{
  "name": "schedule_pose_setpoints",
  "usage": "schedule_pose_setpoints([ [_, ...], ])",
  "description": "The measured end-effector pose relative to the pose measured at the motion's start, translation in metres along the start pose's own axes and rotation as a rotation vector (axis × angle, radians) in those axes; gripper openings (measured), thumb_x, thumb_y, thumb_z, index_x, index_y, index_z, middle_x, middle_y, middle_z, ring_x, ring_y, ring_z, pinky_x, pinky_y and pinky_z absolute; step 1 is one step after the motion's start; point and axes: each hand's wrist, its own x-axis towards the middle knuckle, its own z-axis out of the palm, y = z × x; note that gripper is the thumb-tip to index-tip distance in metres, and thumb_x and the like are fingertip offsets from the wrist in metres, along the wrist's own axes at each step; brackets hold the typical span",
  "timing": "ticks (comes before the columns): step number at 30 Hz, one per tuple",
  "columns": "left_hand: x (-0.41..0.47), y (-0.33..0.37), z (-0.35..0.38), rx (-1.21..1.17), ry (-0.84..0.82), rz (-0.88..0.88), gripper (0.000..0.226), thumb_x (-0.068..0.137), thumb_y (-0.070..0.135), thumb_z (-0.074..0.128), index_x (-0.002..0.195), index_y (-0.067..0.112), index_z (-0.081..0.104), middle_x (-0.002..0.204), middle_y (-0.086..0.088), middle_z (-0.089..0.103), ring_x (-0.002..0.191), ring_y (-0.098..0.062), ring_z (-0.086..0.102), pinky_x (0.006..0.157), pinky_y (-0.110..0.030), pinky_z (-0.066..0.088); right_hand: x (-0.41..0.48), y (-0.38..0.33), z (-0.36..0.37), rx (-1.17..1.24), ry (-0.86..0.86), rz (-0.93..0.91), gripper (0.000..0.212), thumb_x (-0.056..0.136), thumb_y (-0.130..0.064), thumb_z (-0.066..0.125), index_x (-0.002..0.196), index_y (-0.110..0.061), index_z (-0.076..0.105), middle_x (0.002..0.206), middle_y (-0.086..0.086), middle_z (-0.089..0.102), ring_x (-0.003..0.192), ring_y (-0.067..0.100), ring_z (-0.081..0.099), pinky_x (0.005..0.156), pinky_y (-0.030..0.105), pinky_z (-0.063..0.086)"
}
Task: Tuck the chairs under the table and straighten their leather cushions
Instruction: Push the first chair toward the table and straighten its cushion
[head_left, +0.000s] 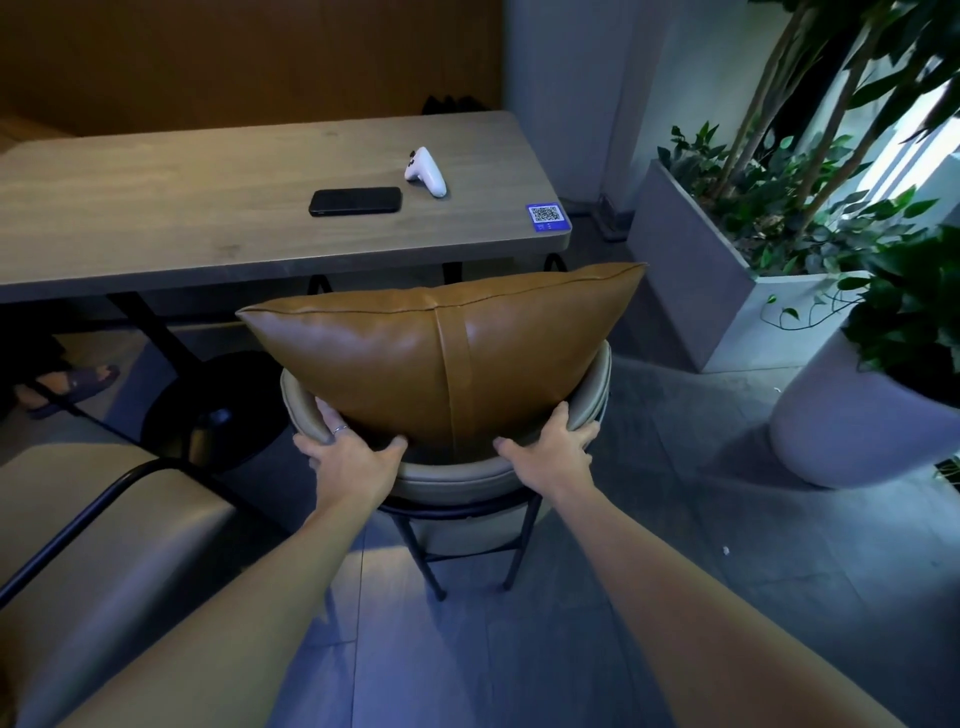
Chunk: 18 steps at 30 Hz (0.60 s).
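Note:
A beige chair (457, 475) with a curved padded back and black metal legs stands right in front of me, facing the wooden table (156, 208). A brown leather cushion (395, 358) leans upright against the inside of its back, tilted a little with its right corner higher. My left hand (348, 452) grips the left part of the chair's back rim, fingers over the top. My right hand (550, 447) grips the right part of the rim the same way. The chair's seat is hidden behind the cushion and back.
On the table lie a black phone (356, 201), a white controller (427, 171) and a blue QR sticker (548, 215). A second chair (119, 519) is at my lower left. Planters (727, 291) and a round white pot (852, 426) stand at the right. A sandalled foot (72, 387) shows under the table.

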Motion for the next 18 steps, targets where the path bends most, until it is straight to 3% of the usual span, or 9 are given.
schedule_pose_setpoints([
  [3, -0.006, 0.003, -0.002, 0.059, 0.011, -0.010, 0.111, 0.084, 0.057, 0.064, 0.159, 0.016, -0.006, 0.161, -0.023, -0.015, 0.142, -0.051, 0.023, 0.107, -0.053, 0.037, 0.000, -0.002, -0.002, -0.014, -0.010, 0.014, 0.111, 0.090, -0.054, 0.069, 0.164, -0.021, -0.007, 0.167, 0.022, -0.017, 0.151, 0.056, 0.012, 0.117, 0.053, 0.032],
  [5, -0.012, 0.007, -0.005, 0.127, 0.056, -0.018, 0.111, 0.084, 0.058, 0.064, 0.159, 0.017, -0.006, 0.163, -0.021, -0.016, 0.147, -0.048, 0.009, 0.109, -0.059, 0.032, 0.000, -0.002, -0.004, -0.005, -0.023, 0.022, 0.111, 0.088, -0.057, 0.071, 0.163, -0.022, -0.003, 0.167, 0.021, -0.012, 0.150, 0.054, 0.020, 0.116, 0.053, 0.037],
  [8, -0.023, 0.012, -0.008, 0.187, 0.124, 0.002, 0.111, 0.084, 0.056, 0.064, 0.159, 0.013, -0.004, 0.165, -0.016, -0.012, 0.148, -0.045, 0.007, 0.110, -0.064, 0.030, -0.001, 0.000, -0.014, 0.030, -0.039, 0.014, 0.105, 0.089, -0.056, 0.070, 0.163, -0.024, 0.003, 0.169, 0.020, -0.005, 0.146, 0.049, 0.033, 0.113, 0.052, 0.041],
  [13, -0.044, 0.029, -0.017, 0.065, 0.255, -0.016, 0.102, 0.084, 0.042, 0.069, 0.158, 0.011, 0.005, 0.165, -0.017, -0.001, 0.149, -0.040, 0.013, 0.109, -0.064, 0.031, -0.002, -0.003, -0.042, 0.061, 0.024, -0.017, 0.106, 0.093, -0.047, 0.068, 0.162, -0.033, -0.012, 0.171, 0.021, 0.002, 0.142, 0.048, 0.040, 0.108, 0.051, 0.042],
  [16, -0.050, 0.049, -0.031, 0.042, 0.386, 0.058, 0.104, 0.084, 0.029, 0.069, 0.158, 0.020, -0.003, 0.165, -0.018, -0.003, 0.150, -0.038, 0.009, 0.114, -0.062, 0.024, 0.002, -0.011, -0.065, 0.071, 0.060, -0.064, 0.110, 0.093, -0.036, 0.071, 0.161, -0.035, -0.015, 0.171, 0.021, 0.004, 0.142, 0.049, 0.040, 0.110, 0.053, 0.040],
  [18, -0.054, 0.066, -0.039, 0.134, 0.464, 0.197, 0.110, 0.080, 0.024, 0.071, 0.157, 0.032, -0.007, 0.165, -0.018, -0.005, 0.151, -0.040, 0.005, 0.116, -0.062, 0.018, 0.006, -0.014, -0.078, 0.079, 0.045, -0.062, 0.113, 0.092, -0.028, 0.072, 0.161, -0.036, -0.017, 0.171, 0.021, 0.003, 0.142, 0.049, 0.040, 0.109, 0.053, 0.041],
])
